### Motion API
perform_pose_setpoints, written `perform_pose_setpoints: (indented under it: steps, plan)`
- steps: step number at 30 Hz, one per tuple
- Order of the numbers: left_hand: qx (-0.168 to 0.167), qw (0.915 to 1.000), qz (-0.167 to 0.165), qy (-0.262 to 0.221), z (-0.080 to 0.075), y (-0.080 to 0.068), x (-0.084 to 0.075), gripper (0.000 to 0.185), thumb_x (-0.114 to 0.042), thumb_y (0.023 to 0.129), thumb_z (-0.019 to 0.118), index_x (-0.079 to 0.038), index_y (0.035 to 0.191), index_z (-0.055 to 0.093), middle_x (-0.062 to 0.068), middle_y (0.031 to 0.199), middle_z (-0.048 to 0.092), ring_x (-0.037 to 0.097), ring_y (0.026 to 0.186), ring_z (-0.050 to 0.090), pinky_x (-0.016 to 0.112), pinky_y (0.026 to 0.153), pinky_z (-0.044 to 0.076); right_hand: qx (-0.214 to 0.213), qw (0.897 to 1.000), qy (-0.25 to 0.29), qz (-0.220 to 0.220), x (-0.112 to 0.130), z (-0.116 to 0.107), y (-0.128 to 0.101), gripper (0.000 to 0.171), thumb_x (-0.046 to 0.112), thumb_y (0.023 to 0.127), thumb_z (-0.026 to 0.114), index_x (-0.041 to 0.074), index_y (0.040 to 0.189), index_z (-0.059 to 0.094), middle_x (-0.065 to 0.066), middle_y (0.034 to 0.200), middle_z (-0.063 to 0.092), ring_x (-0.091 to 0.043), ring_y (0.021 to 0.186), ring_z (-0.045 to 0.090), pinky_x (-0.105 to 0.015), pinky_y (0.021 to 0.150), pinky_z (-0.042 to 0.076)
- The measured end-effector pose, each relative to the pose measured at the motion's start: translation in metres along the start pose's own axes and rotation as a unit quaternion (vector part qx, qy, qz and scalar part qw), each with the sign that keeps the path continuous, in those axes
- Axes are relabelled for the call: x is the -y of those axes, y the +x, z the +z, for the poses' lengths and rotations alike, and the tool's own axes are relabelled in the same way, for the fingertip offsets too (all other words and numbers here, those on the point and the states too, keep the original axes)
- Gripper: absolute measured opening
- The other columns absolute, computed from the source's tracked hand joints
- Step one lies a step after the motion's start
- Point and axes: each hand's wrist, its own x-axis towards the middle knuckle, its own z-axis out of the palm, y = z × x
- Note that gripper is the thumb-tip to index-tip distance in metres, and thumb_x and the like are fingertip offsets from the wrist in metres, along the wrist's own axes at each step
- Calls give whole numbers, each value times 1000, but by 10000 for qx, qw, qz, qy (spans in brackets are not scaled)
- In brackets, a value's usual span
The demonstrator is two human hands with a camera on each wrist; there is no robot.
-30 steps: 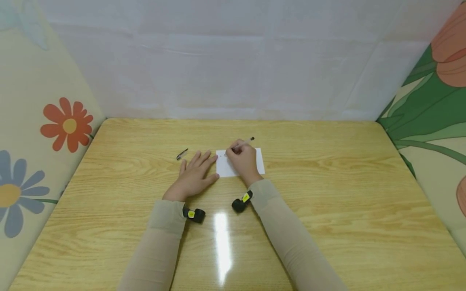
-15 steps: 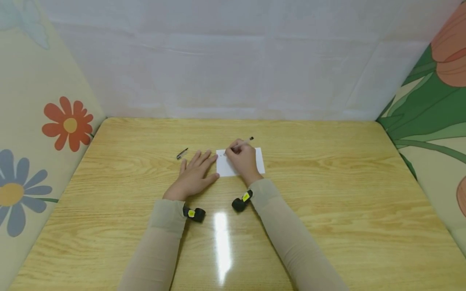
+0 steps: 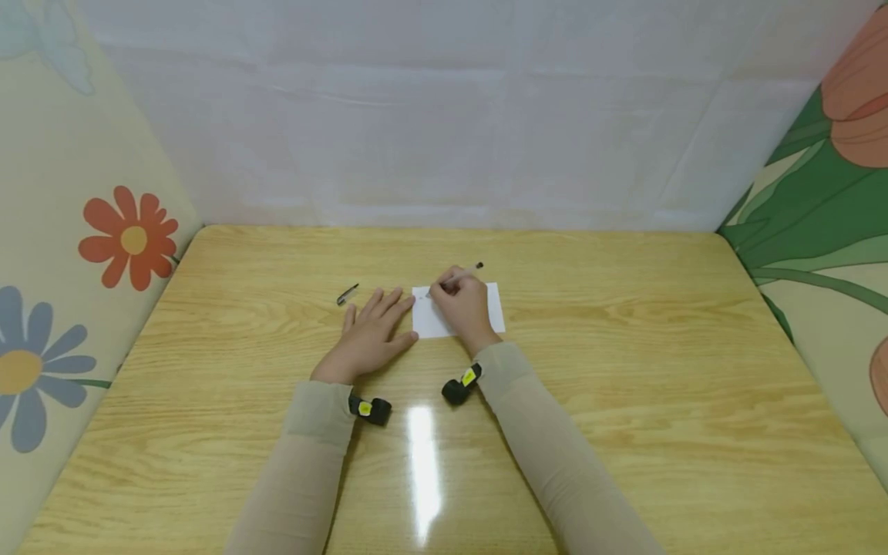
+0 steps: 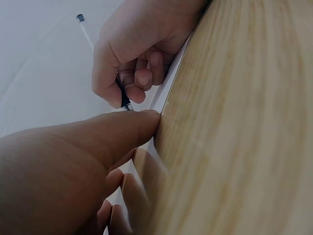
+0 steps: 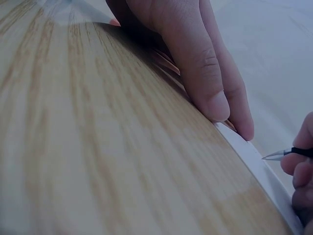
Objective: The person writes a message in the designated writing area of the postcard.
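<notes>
One white card (image 3: 458, 310); one pen (image 3: 470, 269); one pen cap (image 3: 347, 294); two hands; one wooden table (image 3: 624, 370)

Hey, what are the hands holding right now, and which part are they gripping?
The right hand pinches a pen low on its barrel, near the tip. The left hand holds nothing; it lies flat, fingers touching the white card's left edge.

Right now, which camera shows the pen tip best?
The right wrist view: the slim black pen's silver tip shows sharply, hovering over the white paper card. The left wrist view shows only the barrel gripped in the right hand. In the head view the tip is hidden.
</notes>
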Motion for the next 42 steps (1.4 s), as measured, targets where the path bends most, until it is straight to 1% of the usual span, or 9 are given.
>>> perform_pose_setpoints:
  steps: [9, 15, 24, 36, 42]
  plan:
    - [-51, 10000, 37, -17, 3, 3, 4, 67, -41, 105, 52, -14, 161, 29, 14, 169, 14, 40, 155, 0, 69, 115, -11, -107, 9999, 23, -52, -2, 1, 1, 10, 4, 87, 68, 3, 78, 73, -6, 79, 68, -15, 71, 59, -23, 67, 48]
    - [16, 10000, -8, 16, 5, 5, 9, 67, -44, 105, 50, -16, 162, 27, 11, 170, 12, 37, 155, -2, 68, 116, -14, -54, 10000, 41, -62, -3, 2, 0, 11, 4, 88, 68, 3, 79, 73, -6, 79, 68, -14, 71, 59, -23, 67, 48]
    - [-27, 10000, -5, 1, 1, 1, 1, 66, -40, 105, 52, -14, 161, 29, 14, 169, 15, 40, 155, 1, 70, 115, -11, -27, 10000, 72, -53, -3, 2, 0, 11, 5, 89, 68, 4, 78, 73, -6, 80, 68, -13, 71, 58, -23, 67, 48]
    - [-58, 9999, 41, -75, 4, 2, 5, 67, -43, 104, 52, -15, 161, 29, 14, 169, 14, 39, 155, 0, 69, 115, -13, -103, 9999, -19, -36, -5, 2, 1, 11, 6, 87, 68, 4, 78, 72, -5, 79, 67, -14, 70, 58, -24, 66, 48]
    - [40, 10000, -32, 11, 5, 3, 8, 68, -44, 105, 49, -17, 162, 26, 11, 170, 11, 36, 156, -3, 67, 116, -14, -119, 9999, -14, 19, -4, 2, 1, 11, 6, 87, 68, 5, 78, 72, -4, 79, 67, -13, 71, 57, -24, 66, 47]
